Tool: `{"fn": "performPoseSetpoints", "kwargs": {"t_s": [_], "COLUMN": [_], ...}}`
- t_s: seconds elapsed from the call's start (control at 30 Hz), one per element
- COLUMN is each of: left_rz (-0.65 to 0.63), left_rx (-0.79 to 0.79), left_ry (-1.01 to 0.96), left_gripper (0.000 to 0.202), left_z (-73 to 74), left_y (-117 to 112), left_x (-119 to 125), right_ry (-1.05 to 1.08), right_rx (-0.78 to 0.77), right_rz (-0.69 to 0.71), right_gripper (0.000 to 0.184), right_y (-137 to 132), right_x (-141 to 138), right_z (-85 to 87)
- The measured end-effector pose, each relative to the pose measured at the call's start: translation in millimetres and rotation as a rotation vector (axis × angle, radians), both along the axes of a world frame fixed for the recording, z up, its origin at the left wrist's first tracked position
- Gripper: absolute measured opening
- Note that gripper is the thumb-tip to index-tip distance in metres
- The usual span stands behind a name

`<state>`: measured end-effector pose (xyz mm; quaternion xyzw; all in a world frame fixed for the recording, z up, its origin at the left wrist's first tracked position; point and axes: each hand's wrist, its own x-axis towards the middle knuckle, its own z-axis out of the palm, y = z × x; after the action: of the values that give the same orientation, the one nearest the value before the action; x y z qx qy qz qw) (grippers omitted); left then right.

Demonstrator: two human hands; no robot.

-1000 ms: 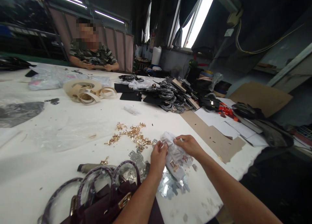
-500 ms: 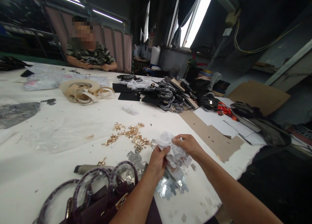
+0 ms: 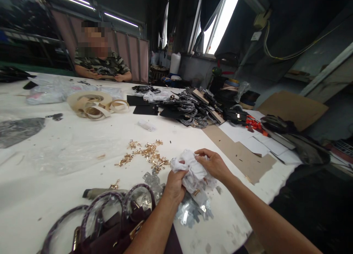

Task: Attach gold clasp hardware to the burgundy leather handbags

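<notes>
Crumpled white wrapping (image 3: 193,169), thin like tissue or soft plastic, is bunched up between my two hands. My left hand (image 3: 176,184) grips its left side, thumb on top. On its right side my right hand (image 3: 211,163) pinches the upper edge between thumb and fingers. Small gold pieces show in the lower folds of the wrapping. Just below lie flat silver metal plates (image 3: 189,211), partly covered by it. A scattered pile of small gold metal fittings (image 3: 150,151) is beyond my left hand. Dark purple handbags (image 3: 110,228) with plastic-wrapped handles stand beside my left forearm.
Rolls of beige tape (image 3: 93,103) lie at the far left of the white table. Black bag parts (image 3: 187,108) are heaped at the back. Brown card (image 3: 242,154) and white sheets (image 3: 256,145) cover the right side. A person (image 3: 102,66) sits across the table.
The white wrapping has been spread a little further left and opened out between my hands. My left hand has shifted slightly left and down; the right hand stays nearly in place.
</notes>
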<state>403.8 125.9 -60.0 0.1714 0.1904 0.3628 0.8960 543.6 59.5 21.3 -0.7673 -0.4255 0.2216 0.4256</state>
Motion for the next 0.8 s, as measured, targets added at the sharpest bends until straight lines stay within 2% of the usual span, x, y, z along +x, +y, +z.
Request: {"fn": "performPoseSetpoints", "kwargs": {"t_s": [0.13,0.23,0.37,0.53,0.63,0.7,0.8], "left_rz": [0.004,0.0,0.01,-0.015,-0.003,0.002,-0.007], "left_rx": [-0.013,-0.019,-0.014,0.04,0.056,0.062,0.076], "left_ry": [0.011,0.014,0.024,0.033,0.076,0.1,0.115], "left_gripper": [0.051,0.053,0.058,0.053,0.055,0.059,0.062], "left_z": [-6.2,-9.3,-8.6,-4.3,-5.4,-7.0,-8.9], "left_y": [0.7,1.2,-0.3,-4.8,-5.9,-5.9,-6.1], "left_x": [0.6,1.4,1.8,1.8,2.3,2.2,1.4], "right_ry": [-0.261,-0.365,-0.357,-0.25,-0.17,-0.192,-0.249], "right_rx": [-0.089,-0.086,-0.008,-0.004,0.022,0.056,0.083], "right_rz": [0.179,0.155,0.038,0.052,0.009,-0.046,0.05], "right_gripper": [0.034,0.025,0.024,0.038,0.029,0.018,0.018], "right_y": [-6.4,-7.2,-5.8,-4.8,-3.1,-1.8,-1.2], "right_x": [-7.8,-11.4,-15.1,-15.1,-8.6,-5.6,-9.6], "right_z": [4.6,-5.1,-18.0,-12.9,-8.8,-7.7,-7.1]}}
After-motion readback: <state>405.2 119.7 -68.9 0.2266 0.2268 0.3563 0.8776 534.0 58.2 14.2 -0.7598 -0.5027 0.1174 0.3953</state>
